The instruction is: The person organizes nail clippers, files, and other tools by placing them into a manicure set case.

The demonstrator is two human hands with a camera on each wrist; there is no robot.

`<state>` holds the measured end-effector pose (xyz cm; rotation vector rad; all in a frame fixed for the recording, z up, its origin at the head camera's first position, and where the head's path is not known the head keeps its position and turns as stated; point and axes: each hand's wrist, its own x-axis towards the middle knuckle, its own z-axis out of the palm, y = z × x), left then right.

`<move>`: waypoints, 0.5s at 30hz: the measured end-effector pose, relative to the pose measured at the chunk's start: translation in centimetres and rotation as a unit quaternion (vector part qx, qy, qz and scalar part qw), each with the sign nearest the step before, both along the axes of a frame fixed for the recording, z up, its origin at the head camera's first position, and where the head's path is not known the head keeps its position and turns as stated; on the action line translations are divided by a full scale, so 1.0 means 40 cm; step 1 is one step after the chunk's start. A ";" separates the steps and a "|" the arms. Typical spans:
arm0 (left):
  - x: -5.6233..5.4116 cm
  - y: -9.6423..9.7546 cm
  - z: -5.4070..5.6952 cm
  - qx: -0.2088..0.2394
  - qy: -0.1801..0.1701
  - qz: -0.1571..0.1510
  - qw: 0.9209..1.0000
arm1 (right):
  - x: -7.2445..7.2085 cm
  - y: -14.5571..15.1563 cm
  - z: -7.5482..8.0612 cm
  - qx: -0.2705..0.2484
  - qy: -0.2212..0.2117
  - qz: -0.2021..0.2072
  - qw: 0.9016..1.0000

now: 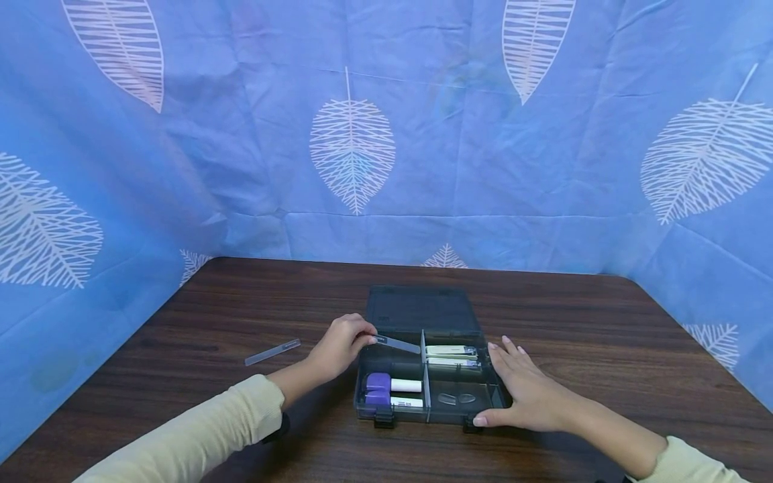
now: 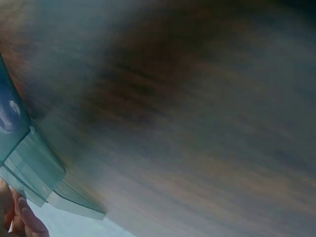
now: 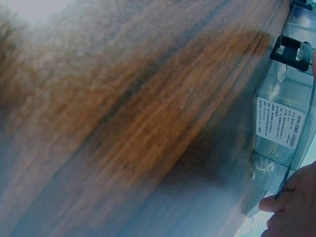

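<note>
My left hand [image 1: 341, 345] pinches one end of a clear plastic divider strip [image 1: 398, 345] over the back-left compartment of a dark see-through storage box [image 1: 362, 406]. The strip's far end is right at the box's upright middle partition [image 1: 427, 386]. My right hand [image 1: 528, 392] rests along the box's right side with fingers spread and thumb near the front right latch [image 1: 472, 426]. Two nail clippers [image 1: 451, 350] lie in the back-right compartment. Two purple bottles with white caps [image 1: 378, 382] lie front left, and small clear oval pieces [image 1: 457, 398] front right.
Another clear divider strip [image 1: 272, 352] lies on the brown wooden table [image 1: 290, 288], left of the box. The box's lid [image 1: 423, 308] is laid back behind it. A blue leaf-patterned cloth [image 1: 423, 168] hangs around the table. A white printed label [image 3: 280, 123] is stuck on the box.
</note>
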<state>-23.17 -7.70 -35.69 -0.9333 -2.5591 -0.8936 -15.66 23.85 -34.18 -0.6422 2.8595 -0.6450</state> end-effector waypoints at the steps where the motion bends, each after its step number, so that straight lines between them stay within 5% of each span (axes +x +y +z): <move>1: -0.001 0.003 0.001 -0.006 0.002 -0.002 1.000 | 0.000 0.000 0.000 0.000 0.000 0.000 1.000; 8: -0.011 0.014 0.011 -0.074 0.028 -0.007 0.997 | 0.001 -0.001 0.000 0.000 -0.005 0.000 1.000; 15: -0.028 0.023 0.047 -0.201 0.018 -0.006 0.979 | 0.001 0.001 0.000 0.003 -0.004 -0.004 1.000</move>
